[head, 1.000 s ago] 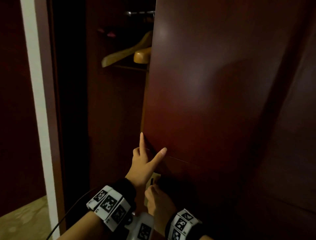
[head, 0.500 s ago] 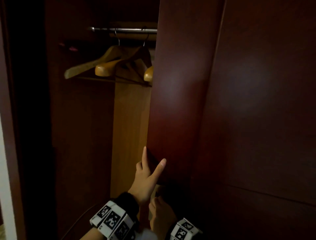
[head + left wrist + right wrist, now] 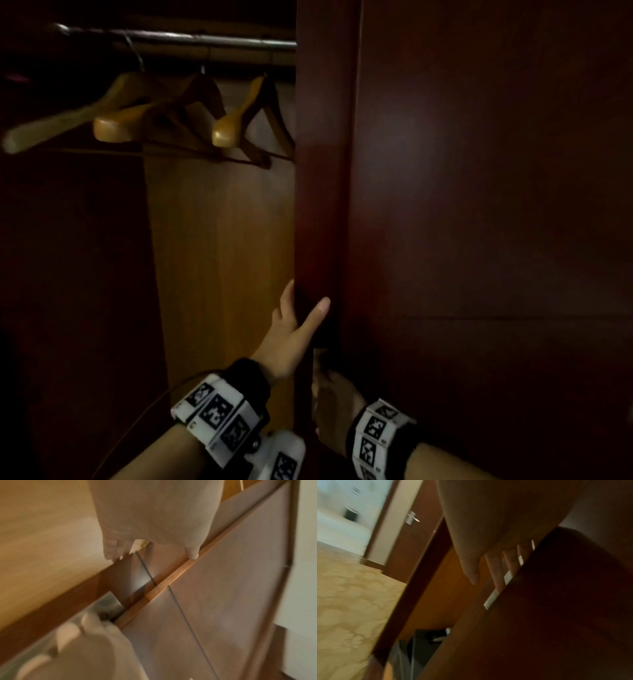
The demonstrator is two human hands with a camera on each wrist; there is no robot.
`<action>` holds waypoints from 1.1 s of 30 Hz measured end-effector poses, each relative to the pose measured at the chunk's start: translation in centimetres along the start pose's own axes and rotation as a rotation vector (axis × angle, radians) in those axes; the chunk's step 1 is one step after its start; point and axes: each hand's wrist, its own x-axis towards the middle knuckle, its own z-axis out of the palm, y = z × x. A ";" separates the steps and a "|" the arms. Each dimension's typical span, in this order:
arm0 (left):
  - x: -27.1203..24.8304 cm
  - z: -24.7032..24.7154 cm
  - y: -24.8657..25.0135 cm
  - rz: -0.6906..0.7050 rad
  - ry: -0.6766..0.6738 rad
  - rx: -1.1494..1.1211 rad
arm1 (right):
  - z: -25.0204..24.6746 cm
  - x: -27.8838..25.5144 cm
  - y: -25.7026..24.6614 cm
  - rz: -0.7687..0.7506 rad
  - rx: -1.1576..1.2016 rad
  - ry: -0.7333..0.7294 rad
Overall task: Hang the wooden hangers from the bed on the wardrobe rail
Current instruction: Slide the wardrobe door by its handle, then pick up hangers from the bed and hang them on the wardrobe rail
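A hotel-like bedroom. A dark wood wardrobe (image 3: 479, 205) holds wooden hangers (image 3: 226, 133) on a metal rail (image 3: 205, 39); patterned carpet (image 3: 347, 595) meets a lever-handled door (image 3: 412, 534)

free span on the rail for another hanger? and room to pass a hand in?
The rail is bare right of the last hanger, up to the door. Three hangers crowd its left. Below them the cupboard is open between dark side wall and door, where the left hand holds the door edge.
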 end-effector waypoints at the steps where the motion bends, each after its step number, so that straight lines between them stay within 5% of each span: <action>1: 0.3 -0.5 -0.1 0.011 -0.033 0.003 | -0.1 -0.1 -0.2 0.035 0.018 -0.048; 6: 0.6 -2.7 0.0 0.062 -0.112 -0.003 | -1.4 -1.6 -0.8 0.249 0.360 -0.125; 10: -0.4 -3.2 1.7 0.211 -0.026 0.041 | -0.9 -5.1 -1.3 0.333 0.545 0.106; 13: -2.4 -0.5 4.7 0.415 0.122 0.055 | -0.6 -10.7 -1.5 0.470 0.565 0.151; 16: -5.4 5.2 7.7 0.595 0.093 0.048 | -0.1 -18.6 -2.2 0.651 0.547 0.197; 19: -9.8 13.4 10.7 0.684 -0.088 -0.012 | 0.6 -29.0 -4.8 0.852 0.598 0.153; 23: -19.6 26.0 15.0 0.704 -0.422 -0.100 | 0.2 -46.4 -11.3 1.042 0.732 -0.189; 33: -55.4 55.3 22.5 0.639 -1.147 -0.215 | -5.1 -87.5 -37.6 1.707 0.788 -0.817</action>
